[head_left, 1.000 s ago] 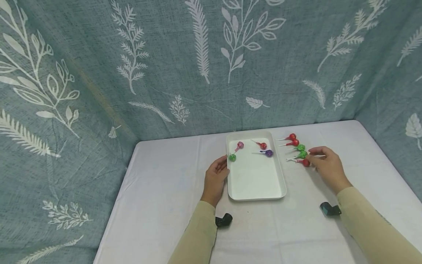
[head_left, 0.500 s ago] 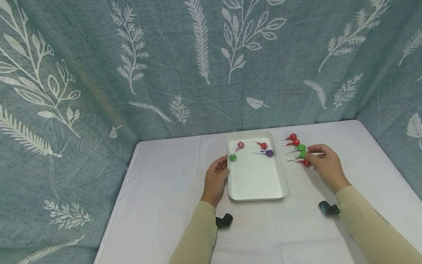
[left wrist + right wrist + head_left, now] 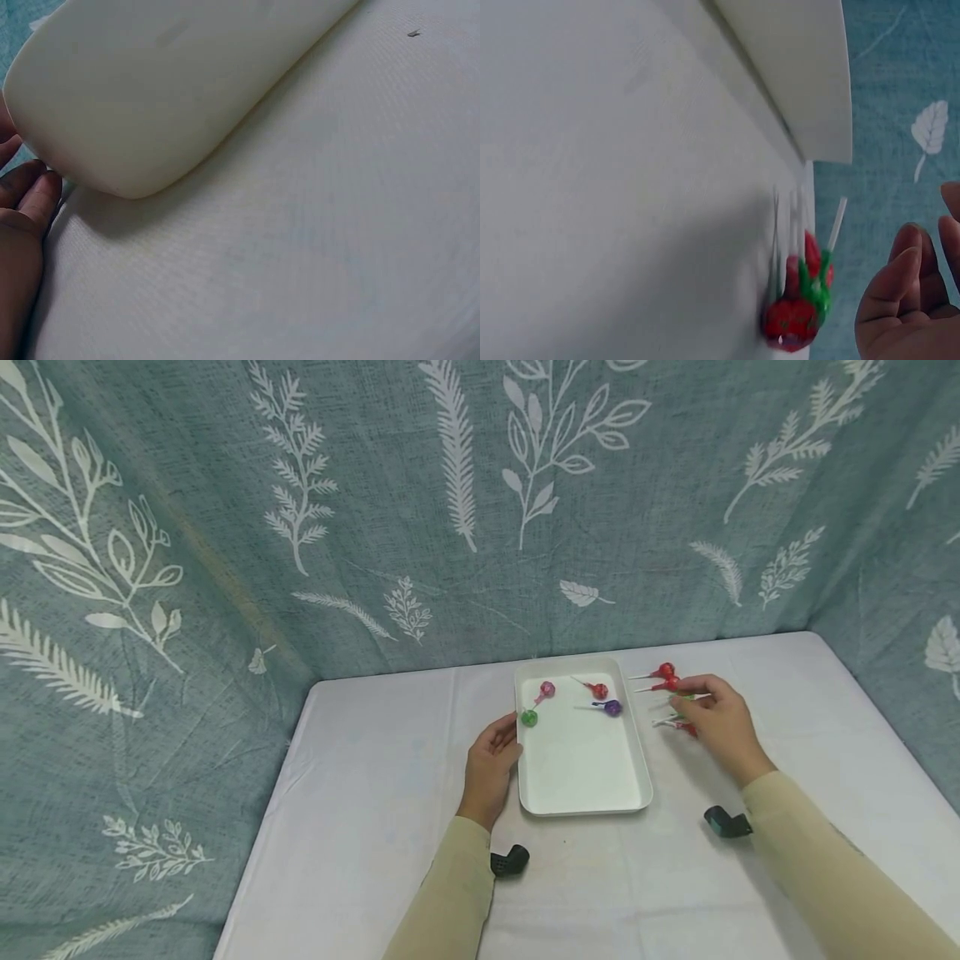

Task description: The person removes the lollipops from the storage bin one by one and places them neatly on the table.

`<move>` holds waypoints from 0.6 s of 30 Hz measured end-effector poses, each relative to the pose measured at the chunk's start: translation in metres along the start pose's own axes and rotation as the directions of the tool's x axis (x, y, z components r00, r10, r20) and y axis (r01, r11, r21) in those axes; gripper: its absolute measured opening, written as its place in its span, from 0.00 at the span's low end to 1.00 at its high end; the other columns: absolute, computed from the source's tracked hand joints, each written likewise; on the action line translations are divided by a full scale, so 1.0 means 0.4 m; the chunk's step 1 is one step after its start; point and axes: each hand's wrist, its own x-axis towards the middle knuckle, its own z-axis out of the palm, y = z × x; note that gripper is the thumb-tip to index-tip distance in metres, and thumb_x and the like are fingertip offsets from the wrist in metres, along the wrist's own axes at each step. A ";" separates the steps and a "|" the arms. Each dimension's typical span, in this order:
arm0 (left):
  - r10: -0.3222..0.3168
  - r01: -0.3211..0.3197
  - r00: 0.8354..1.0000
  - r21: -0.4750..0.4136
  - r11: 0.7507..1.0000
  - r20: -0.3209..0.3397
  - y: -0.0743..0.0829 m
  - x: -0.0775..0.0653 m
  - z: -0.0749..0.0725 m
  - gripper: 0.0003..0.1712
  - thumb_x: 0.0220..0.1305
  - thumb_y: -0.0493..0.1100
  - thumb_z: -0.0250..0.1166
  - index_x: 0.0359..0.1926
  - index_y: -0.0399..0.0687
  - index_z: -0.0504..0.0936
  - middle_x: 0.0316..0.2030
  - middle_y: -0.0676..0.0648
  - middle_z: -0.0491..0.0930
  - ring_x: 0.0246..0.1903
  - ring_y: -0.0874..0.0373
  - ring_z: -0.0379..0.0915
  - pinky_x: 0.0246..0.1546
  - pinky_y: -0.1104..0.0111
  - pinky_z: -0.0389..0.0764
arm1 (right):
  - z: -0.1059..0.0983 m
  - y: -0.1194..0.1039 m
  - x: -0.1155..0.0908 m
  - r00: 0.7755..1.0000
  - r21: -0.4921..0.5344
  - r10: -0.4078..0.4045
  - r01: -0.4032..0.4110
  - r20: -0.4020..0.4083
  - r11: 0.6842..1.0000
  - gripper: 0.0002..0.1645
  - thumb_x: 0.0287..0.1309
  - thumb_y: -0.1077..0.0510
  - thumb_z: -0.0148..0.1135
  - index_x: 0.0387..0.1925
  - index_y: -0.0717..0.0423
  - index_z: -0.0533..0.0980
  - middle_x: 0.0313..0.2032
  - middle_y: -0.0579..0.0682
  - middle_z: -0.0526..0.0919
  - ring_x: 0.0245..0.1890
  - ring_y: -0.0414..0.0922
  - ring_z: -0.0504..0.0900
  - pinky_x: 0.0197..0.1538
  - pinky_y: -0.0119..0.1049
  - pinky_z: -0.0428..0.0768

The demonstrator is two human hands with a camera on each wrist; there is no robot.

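Note:
My left hand [image 3: 491, 768] rests at the left side of a white tray [image 3: 585, 777], its fingertips touching the outer wall. In the tray lie a pink lollipop [image 3: 547, 690], a green lollipop [image 3: 529, 717], a red lollipop [image 3: 598, 691] and a purple lollipop [image 3: 612, 707]. My right hand [image 3: 720, 722] hovers over a row of lollipops right of the tray, thumb and fingers apart. It partly hides the green ones and the nearest red lollipop [image 3: 686, 727]. In the right wrist view, a green lollipop [image 3: 819, 292] shows beside the fingers [image 3: 900, 274], apart from them.
A white cloth [image 3: 375, 810] covers the table, and a teal leaf-patterned curtain [image 3: 375, 527] hangs behind and at the sides. Dark wrist devices show beside the left sleeve [image 3: 450, 885] and the right sleeve [image 3: 832, 860]. Another red lollipop [image 3: 666, 670] lies at the row's far end.
My right hand has moved a little away from me and leftward over the row, covering more of the green lollipops. The left hand and tray stay in place.

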 end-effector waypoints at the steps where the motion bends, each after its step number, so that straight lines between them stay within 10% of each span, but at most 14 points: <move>1: -0.001 0.001 1.000 0.001 1.000 0.000 -0.001 0.000 -0.001 0.28 0.75 0.28 0.60 0.73 0.42 0.78 0.69 0.43 0.79 0.70 0.51 0.74 0.68 0.68 0.77 | 0.006 -0.004 0.000 1.000 0.007 -0.008 0.008 0.003 1.000 0.24 0.78 0.54 0.66 0.65 0.65 0.77 0.60 0.62 0.80 0.40 0.44 0.78 0.34 0.27 0.83; 18: -0.004 0.004 1.000 0.008 1.000 -0.002 -0.003 0.001 -0.003 0.27 0.76 0.28 0.60 0.73 0.43 0.79 0.69 0.44 0.79 0.70 0.52 0.74 0.68 0.68 0.77 | 0.105 -0.064 0.005 0.988 0.012 -0.103 0.102 0.116 0.995 0.20 0.76 0.60 0.67 0.63 0.66 0.78 0.59 0.63 0.82 0.46 0.52 0.80 0.42 0.28 0.81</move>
